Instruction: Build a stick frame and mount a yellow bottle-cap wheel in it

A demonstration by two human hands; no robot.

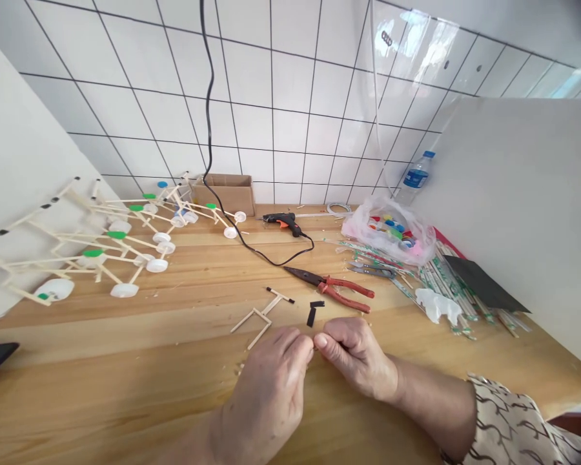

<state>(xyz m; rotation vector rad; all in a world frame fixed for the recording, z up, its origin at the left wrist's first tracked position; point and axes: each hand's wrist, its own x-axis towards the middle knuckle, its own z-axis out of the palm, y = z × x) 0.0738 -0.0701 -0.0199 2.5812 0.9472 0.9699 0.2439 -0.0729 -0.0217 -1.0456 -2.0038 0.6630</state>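
Observation:
My left hand (275, 378) and my right hand (356, 355) meet fingertip to fingertip over the front of the table, both with curled, closed fingers. Whatever they pinch is hidden by the fingers or too small to name. Just beyond them lie two small black strips (312, 316). To the left of these, a small frame of wooden sticks (263, 314) with black-tipped ends rests flat on the wood. Pliers (336, 289) with red handles lie behind the black strips, jaws pointing left.
Several stick models (94, 258) with white wheels crowd the left side. A black glue gun (283, 221) with its cord lies behind the pliers. On the right are a plastic bag of bottle caps (392, 229), snips (375, 270), wrapped sticks (443, 284) and a black sheet (484, 281). A cardboard box (227, 194) stands by the wall.

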